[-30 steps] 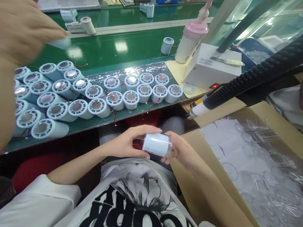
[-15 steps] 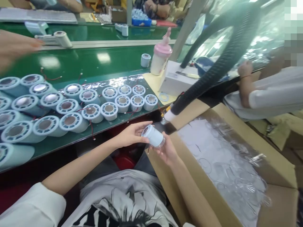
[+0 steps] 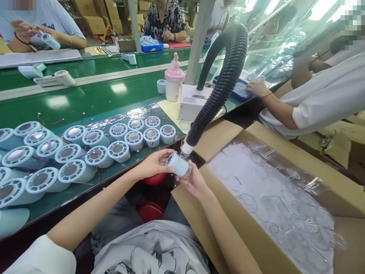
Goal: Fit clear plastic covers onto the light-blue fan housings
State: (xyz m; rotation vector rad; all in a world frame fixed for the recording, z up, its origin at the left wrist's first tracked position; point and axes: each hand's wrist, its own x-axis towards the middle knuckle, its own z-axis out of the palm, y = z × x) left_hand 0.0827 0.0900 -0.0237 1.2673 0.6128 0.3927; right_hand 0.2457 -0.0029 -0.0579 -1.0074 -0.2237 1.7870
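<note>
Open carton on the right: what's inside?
Loose clear plastic parts on a white liner. Whatever lies under the liner is covered, and the heaped parts overlap too much to count.

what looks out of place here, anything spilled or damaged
Nothing looks clearly spilled or damaged. A loose blue ring lies on the yellow sheet, apart from the cylinders, and a pink-lidded bottle sits oddly among work parts.

Glossy dark-green workbench point(image 3: 125, 176) edging a green conveyor surface, crowded rows of light-blue round ribbed-top cylinders point(image 3: 70, 171) at left and middle, thin red wires among them, pale yellow sheet point(image 3: 168, 108) farther right, white box-shaped metal base point(image 3: 192, 102) standing on it.
</note>
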